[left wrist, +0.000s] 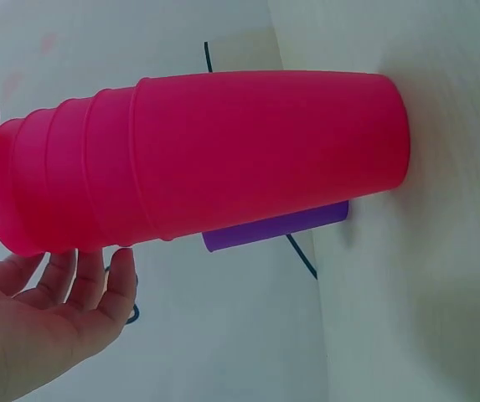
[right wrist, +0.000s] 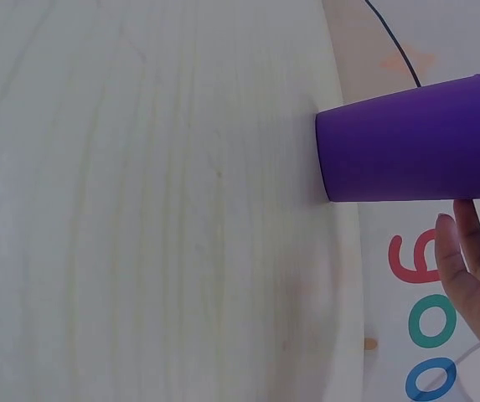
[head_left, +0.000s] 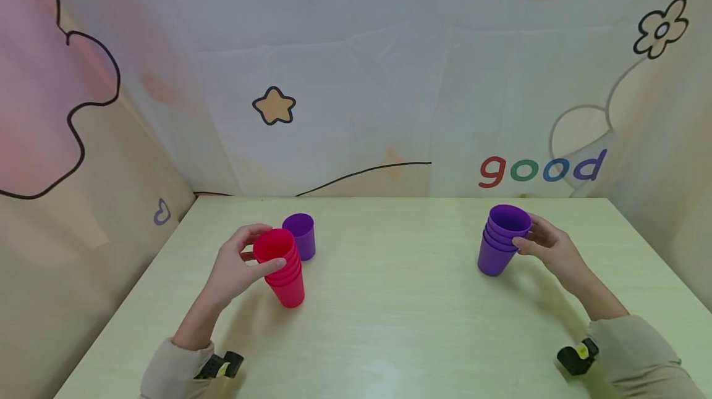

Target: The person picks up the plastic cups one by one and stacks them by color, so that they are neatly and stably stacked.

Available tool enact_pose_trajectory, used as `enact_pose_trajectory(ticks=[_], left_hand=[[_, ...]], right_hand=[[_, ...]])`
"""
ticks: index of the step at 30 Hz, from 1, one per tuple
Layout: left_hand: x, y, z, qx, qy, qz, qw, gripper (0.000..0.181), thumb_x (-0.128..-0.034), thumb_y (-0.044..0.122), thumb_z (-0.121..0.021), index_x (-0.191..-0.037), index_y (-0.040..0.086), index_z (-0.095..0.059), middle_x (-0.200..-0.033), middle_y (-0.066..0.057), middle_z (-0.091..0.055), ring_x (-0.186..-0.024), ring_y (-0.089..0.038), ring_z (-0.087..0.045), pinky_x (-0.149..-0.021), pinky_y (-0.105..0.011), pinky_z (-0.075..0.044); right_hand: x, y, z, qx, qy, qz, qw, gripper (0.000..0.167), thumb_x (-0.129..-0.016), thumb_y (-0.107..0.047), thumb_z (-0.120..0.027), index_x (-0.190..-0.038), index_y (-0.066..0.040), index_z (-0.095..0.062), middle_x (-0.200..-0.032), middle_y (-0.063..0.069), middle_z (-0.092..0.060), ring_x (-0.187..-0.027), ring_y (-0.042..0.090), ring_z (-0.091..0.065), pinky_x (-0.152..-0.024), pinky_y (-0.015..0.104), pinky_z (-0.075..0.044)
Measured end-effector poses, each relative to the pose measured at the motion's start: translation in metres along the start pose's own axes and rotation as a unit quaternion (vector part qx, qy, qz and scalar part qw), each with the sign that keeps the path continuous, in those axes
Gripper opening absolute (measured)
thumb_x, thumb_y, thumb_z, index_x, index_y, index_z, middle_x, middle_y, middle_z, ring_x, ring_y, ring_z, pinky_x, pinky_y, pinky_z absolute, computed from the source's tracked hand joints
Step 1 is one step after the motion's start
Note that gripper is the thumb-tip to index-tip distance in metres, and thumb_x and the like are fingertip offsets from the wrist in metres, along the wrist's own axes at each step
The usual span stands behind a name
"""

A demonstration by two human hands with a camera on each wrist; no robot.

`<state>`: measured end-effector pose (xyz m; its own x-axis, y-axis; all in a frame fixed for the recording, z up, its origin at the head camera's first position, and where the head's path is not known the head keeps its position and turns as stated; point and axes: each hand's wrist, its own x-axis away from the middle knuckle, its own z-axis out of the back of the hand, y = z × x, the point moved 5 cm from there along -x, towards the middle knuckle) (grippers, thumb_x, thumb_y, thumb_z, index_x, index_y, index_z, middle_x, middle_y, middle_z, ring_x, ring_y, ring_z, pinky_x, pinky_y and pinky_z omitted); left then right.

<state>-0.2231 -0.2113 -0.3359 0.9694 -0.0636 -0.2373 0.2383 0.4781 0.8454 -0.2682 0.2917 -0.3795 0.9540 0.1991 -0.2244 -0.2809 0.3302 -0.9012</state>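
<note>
On the left side of the table, my left hand [head_left: 238, 263] grips a stack of several nested red cups [head_left: 289, 288], thumb on the near side and fingers round the back near the rims. The left wrist view shows that red stack [left wrist: 256, 142] with its base at the table. Just behind it stands a single purple cup [head_left: 303, 239], partly hidden by the red ones. Over at the right, my right hand [head_left: 556, 254] holds a stack of nested purple cups [head_left: 495, 254] by its upper part. In the right wrist view only the lower part of this purple stack [right wrist: 407, 146] shows.
The pale wooden table [head_left: 389, 300] stretches between the two stacks. A printed cloth backdrop [head_left: 356, 78] rises along its back edge, with more cloth at both sides. A black wrist-camera mount [head_left: 578, 356] sits at the right sleeve, another mount [head_left: 219, 365] at the left.
</note>
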Motion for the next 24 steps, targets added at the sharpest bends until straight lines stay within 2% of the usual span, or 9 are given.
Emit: enact_pose_trajectory(ticks=[12,18,24], left_hand=[[-0.005,0.003,-0.011,0.032,0.01,-0.002,0.9994,0.062,-0.0722,0.012,-0.076,-0.125,0.004,-0.046,-0.117,-0.011,-0.052,-0.106,-0.025,-0.048,-0.081,-0.04,-0.046],[-0.011,0.005,-0.021,0.041,0.005,-0.004,0.9992,0.064,-0.071,0.013,-0.077,-0.126,0.004,-0.045,-0.118,-0.011,-0.052,-0.107,-0.025,-0.048,-0.082,-0.041,-0.046],[-0.017,0.009,-0.032,0.054,0.001,-0.006,0.9985,0.065,-0.0697,0.012,-0.078,-0.126,0.005,-0.046,-0.117,-0.009,-0.053,-0.106,-0.025,-0.048,-0.082,-0.041,-0.046]], right_hand=[[-0.001,0.0,0.001,-0.015,-0.002,0.004,0.9999,0.047,-0.092,-0.012,-0.053,-0.136,-0.007,-0.037,-0.104,-0.02,-0.056,-0.089,-0.002,-0.056,-0.073,0.018,-0.049],[-0.001,0.002,0.001,-0.005,-0.003,-0.004,1.0,0.051,-0.092,-0.014,-0.053,-0.137,-0.002,-0.032,-0.104,-0.021,-0.054,-0.09,-0.002,-0.056,-0.074,0.017,-0.049],[-0.001,0.002,0.001,-0.005,-0.002,0.0,1.0,0.048,-0.092,-0.013,-0.053,-0.136,-0.004,-0.035,-0.103,-0.02,-0.055,-0.089,-0.001,-0.056,-0.073,0.019,-0.049]])
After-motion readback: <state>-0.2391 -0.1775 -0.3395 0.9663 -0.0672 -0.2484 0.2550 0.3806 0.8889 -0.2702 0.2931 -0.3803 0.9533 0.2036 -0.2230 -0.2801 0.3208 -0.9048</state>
